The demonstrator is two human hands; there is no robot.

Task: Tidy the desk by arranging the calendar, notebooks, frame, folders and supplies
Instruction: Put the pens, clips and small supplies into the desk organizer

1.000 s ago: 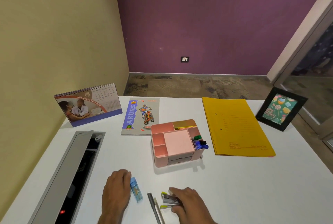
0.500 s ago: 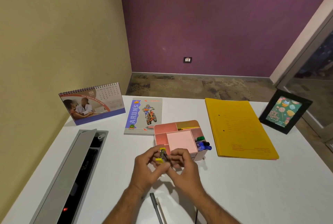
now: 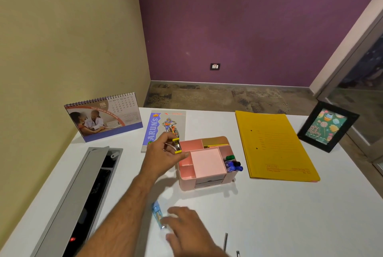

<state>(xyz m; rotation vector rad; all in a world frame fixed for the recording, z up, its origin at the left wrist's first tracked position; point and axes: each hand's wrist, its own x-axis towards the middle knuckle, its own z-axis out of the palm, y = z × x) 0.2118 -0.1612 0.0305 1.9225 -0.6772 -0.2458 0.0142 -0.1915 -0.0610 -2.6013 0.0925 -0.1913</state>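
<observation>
Now I see my left grip (image 3: 163, 154) pinching the small stapler (image 3: 177, 146) just beside the pink organizer (image 3: 204, 163); my right grip (image 3: 186, 228), fingers relaxed, touches the blue packet (image 3: 156, 213) on the tabletop (image 3: 290, 215).

Left hand (image 3: 163, 156) pinching stapler (image 3: 177, 146) over pink organizer (image 3: 204, 182), right hand (image 3: 187, 228) touching blue packet (image 3: 157, 213)

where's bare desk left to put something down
Bare white desk lies in front of the yellow folders, right of the pink organizer, and between the calendar and cable tray. Crowded: the near edge, with the right hand, blue box and pens.
</observation>
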